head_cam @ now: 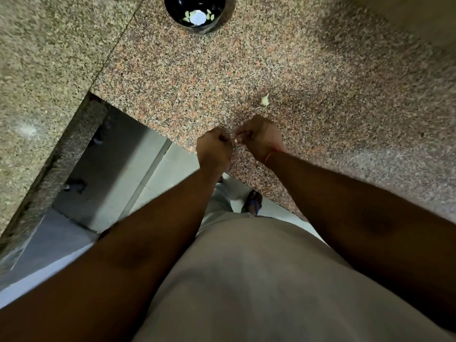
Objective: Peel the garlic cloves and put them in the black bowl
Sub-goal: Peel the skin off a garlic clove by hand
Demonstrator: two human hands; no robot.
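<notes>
1. Hands meet over the near edge of the speckled granite bench (pixel 320 70), knuckles up, fingers curled in toward each other.
2. Left hand (pixel 215 149) is closed into a loose fist; its fingertips face the right hand, and what they hold is hidden under the curled fingers.
3. Right hand (pixel 261 137) is likewise curled, thumb and fingers pinching at a small pale piece, seemingly a garlic clove (pixel 236 140), which shows only as a sliver between the two hands.
4. Whether the left hand also grips that piece cannot be told; the two hands are almost touching there.
5. A thin red thread (pixel 269 156) circles the right wrist.
6. One more garlic clove (pixel 265 99), pale and with skin on as far as can be seen, lies on the bench just beyond the right hand, apart from it.
7. Well beyond both hands, at the far edge of the view, stands the black bowl (pixel 214 23), cut off by the frame; several pale peeled cloves (pixel 209 14) lie in its bottom around a bright glare spot.
8. Below the hands, past the bench edge, grey floor tiles (pixel 158 174) and a foot in a blue sandal (pixel 254 202) are visible.
</notes>
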